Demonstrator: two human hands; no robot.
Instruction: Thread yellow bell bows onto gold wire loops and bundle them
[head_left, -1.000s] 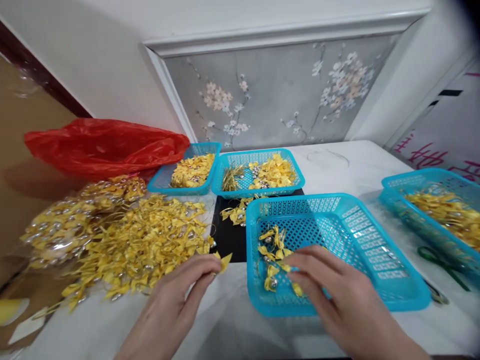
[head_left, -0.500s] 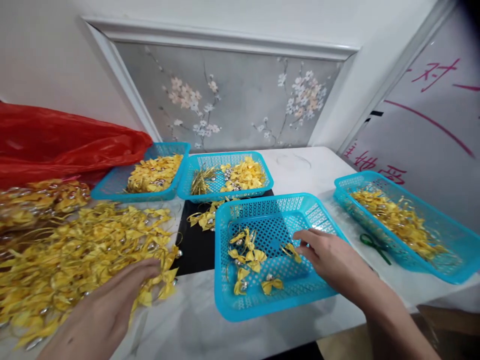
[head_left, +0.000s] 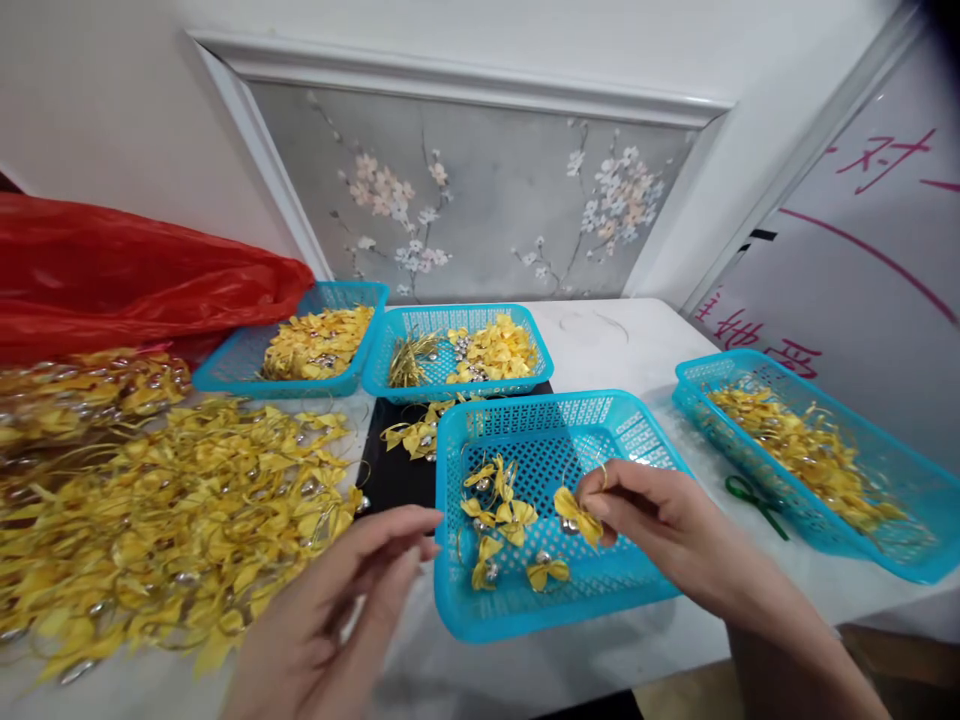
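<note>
My right hand point(head_left: 660, 525) pinches a yellow ribbon bow point(head_left: 576, 514) over the near blue basket point(head_left: 652, 585), which holds several more yellow bows with silver bells point(head_left: 506, 525). My left hand point(head_left: 341, 610) hovers with fingers apart and empty, between the basket's left wall and a big loose heap of yellow bows point(head_left: 172, 510) on the white table point(head_left: 525, 670).
Two blue baskets of yellow pieces point(head_left: 315, 345) point(head_left: 469, 350) stand at the back, another point(head_left: 810, 450) at the right with green-handled scissors point(head_left: 754, 497) beside it. A black mat point(head_left: 390, 475) lies under the middle. A red plastic bag point(head_left: 127, 280) sits far left. The table's front edge is close.
My right hand has lifted a bow from the basket floor and closed on it. My left hand left the heap and moved right toward the basket.
</note>
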